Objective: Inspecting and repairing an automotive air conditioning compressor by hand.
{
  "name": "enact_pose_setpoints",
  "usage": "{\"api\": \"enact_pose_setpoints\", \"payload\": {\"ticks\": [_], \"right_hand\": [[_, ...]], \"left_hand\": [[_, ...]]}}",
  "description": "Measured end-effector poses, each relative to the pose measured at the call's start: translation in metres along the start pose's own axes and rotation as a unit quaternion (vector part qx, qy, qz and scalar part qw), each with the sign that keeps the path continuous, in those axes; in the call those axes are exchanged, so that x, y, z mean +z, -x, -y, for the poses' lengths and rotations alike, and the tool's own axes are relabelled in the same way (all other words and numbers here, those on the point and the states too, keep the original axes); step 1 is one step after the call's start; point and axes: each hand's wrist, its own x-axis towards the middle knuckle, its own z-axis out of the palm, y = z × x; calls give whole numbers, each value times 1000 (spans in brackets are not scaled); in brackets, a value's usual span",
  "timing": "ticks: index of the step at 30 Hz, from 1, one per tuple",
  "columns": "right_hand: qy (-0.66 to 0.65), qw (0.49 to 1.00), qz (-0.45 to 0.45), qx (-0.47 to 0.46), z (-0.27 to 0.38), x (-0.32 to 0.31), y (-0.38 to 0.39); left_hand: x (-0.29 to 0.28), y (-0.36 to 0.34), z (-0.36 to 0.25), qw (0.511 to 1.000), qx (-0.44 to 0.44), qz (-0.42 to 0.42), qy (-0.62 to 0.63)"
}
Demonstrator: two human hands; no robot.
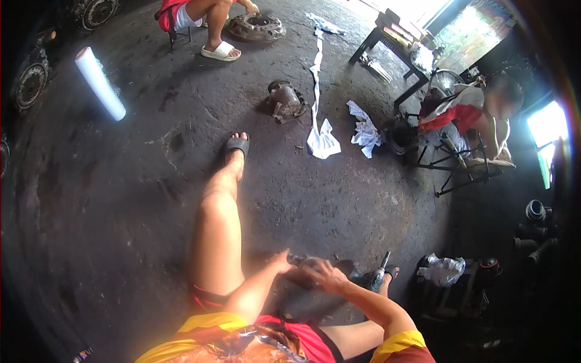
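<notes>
A dark, rounded part, seemingly metal, is between my hands in front of my lap; its exact kind is too dark to tell. My left hand grips its near left edge, thumb pointing forward. Over its right side bends my right hand, its fingers curled onto the surface. Both hands partly hide the part. Just right of it, beside my right foot, is a teal hand tool with a pale, narrow tip pointing up.
A rusty metal housing lies ahead, near white cloth strips. A white roll lies at far left. One person squats by a round metal hub; another person bends beside a dark table. Foil-like wrap lies at right.
</notes>
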Motion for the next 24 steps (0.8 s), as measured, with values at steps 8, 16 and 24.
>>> {"api": "enact_pose_setpoints", "payload": {"ticks": [8,16,24], "right_hand": [[-162,858,-23,487,5,49,18],[88,996,16,-16,11,-19,-5],[75,990,-51,-108,-12,16,-3]], "left_hand": [[24,-22,20,1000,0,-15,25],[8,-8,9,1000,-4,-9,22],[-1,5,-2,1000,2,-2,15]]}}
